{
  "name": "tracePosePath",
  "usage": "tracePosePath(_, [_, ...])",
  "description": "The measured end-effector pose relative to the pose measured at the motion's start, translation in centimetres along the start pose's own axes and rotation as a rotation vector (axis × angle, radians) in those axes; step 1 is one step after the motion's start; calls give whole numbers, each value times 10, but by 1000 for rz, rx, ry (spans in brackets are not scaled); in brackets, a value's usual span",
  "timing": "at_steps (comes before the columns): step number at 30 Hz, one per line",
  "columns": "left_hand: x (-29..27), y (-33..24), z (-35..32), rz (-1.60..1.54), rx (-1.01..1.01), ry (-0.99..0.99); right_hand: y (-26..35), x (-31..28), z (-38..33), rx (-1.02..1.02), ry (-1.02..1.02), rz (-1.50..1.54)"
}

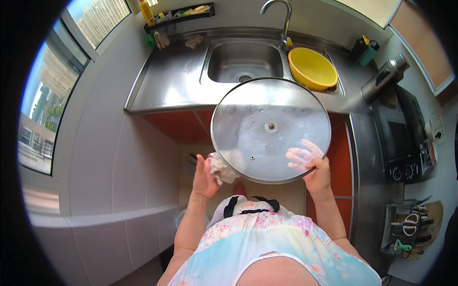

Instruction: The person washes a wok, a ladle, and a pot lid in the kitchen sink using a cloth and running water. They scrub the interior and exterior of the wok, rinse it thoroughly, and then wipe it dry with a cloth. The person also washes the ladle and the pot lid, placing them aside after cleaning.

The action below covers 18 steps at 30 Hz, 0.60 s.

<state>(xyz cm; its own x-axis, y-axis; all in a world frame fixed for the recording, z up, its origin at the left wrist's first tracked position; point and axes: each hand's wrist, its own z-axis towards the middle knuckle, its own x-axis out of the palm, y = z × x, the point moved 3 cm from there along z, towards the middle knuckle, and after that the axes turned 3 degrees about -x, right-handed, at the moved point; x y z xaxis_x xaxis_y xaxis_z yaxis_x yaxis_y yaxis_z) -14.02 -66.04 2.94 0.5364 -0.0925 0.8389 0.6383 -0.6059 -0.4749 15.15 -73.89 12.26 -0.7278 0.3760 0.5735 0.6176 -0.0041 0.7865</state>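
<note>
A large round glass pot lid (269, 145) with a metal rim is held up in front of me, tilted, its knob gone or facing away and a small fitting at its middle. My right hand (318, 177) grips the lid's right rim, thumb on the near side and fingers showing through the glass. At the lower left rim, my left hand (204, 177) holds a crumpled whitish cloth (221, 170) against the lid. The left fingertips are partly hidden by the cloth.
Behind the lid is a steel sink (243, 59) with a curved faucet (287, 24). A yellow basin (312, 69) stands right of it. Further right are a steel flask (385, 78), a black microwave (398, 128) and a utensil rack (410, 229). A tiled wall (133, 167) runs along the left.
</note>
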Motion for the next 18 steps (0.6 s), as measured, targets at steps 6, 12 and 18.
tracePosePath(6, [59,-68,112,17,8,-9,-5,64,132,41,51,32])
tracePosePath(12, [64,-127,221,260,100,-32,6,68,273,130,265,-35])
tracePosePath(18, [100,-165,329,398,272,-210,52,4,478,337,407,-389])
